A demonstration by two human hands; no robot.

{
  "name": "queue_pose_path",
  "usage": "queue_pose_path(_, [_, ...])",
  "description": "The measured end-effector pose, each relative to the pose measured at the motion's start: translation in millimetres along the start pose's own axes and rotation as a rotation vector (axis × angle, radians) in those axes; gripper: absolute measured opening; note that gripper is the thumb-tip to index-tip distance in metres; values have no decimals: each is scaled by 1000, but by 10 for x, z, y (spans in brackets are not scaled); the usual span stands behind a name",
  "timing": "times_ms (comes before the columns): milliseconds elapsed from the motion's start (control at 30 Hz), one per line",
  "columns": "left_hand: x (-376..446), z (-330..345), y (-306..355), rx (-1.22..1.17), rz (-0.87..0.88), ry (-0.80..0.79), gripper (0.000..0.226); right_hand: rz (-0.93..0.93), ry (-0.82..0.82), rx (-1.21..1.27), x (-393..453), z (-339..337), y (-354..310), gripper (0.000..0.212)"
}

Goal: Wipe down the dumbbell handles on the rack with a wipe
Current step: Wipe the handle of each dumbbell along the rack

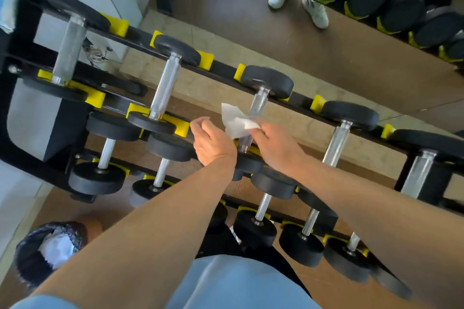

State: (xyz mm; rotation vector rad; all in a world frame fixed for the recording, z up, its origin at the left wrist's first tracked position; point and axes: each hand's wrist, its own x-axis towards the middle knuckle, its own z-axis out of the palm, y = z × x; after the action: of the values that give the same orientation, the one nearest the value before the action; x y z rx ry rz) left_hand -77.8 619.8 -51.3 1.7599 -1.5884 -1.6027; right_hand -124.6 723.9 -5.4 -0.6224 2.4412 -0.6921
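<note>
A black rack with yellow cradles holds several black dumbbells with steel handles on its tiers. On the top tier, the third dumbbell's handle runs between my hands. My right hand grips a white wipe against the lower part of that handle. Just to the left, my left hand hovers with its fingers curled, holding nothing that I can see. The near head of this dumbbell is hidden behind my hands.
A bin lined with a black bag and holding crumpled white paper stands on the floor at the lower left. A mirror behind the rack reflects white shoes and more dumbbells. A white wall is at the left.
</note>
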Motion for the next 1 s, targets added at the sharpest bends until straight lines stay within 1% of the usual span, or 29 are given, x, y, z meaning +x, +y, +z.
queue_pose_path(33, [-4,1,4,-4,-6,-8,27,28,111,84,74,-65,-42,31])
queue_pose_path(67, [-7,4,11,-8,-13,-13,27,-21,179,83,154,-135,-105,31])
queue_pose_path(100, [-5,9,13,-13,-18,-12,27,-154,229,-25,246,-197,-162,34])
queue_pose_path(133, [-2,10,18,-20,-20,-9,28,-343,253,-196,352,-231,-173,39])
queue_pose_path(167, [4,12,19,-23,-19,-5,28,-547,203,-425,448,-244,-121,43])
queue_pose_path(200, [9,9,12,-26,-19,-5,28,-682,85,-660,525,-240,-23,46])
queue_pose_path(233, [16,9,-3,-27,-18,-6,28,-697,-58,-818,582,-245,100,48])
queue_pose_path(267, [17,6,-21,-27,-13,-12,28,-652,-158,-868,614,-242,208,47])
queue_pose_path(300, [21,5,-30,-24,-3,-17,28,-593,-200,-853,617,-229,298,45])
queue_pose_path(367, [33,20,-39,-25,17,-20,27,-522,-201,-756,540,-153,341,40])
queue_pose_path(433, [39,23,-34,-33,19,-14,26,-510,-180,-681,386,20,288,40])
queue_pose_path(467, [35,17,-35,-36,24,-16,26,-459,-189,-600,286,118,239,40])
queue_pose_path(533, [31,1,-44,-47,33,-26,26,-268,-144,-337,72,261,125,37])
queue_pose_path(600, [40,-21,-36,-74,32,-35,27,-45,-102,3,-79,310,19,34])
queue_pose_path(667, [52,-51,-30,-105,-1,-34,33,173,-59,385,-200,274,-43,27])
queue_pose_path(733, [30,-130,-59,-111,-29,-2,36,452,56,749,-309,145,-54,17])
queue_pose_path(800, [-96,-264,-102,-120,54,23,32,640,178,966,-429,-13,77,22])
queue_pose_path(833, [-231,-334,-123,-119,136,12,28,674,215,1052,-502,-92,169,26])
queue_pose_path(900, [-602,-393,-199,-101,278,-67,16,659,235,1196,-686,-216,361,30])
queue_pose_path(933, [-836,-385,-232,-80,318,-128,11,637,226,1249,-800,-271,461,27])
queue_pose_path(967, [-1064,-342,-292,-40,326,-201,7,607,204,1283,-917,-317,564,25])
queue_pose_path(1000, [-1285,-273,-357,0,302,-286,8,575,175,1327,-1039,-371,659,26])
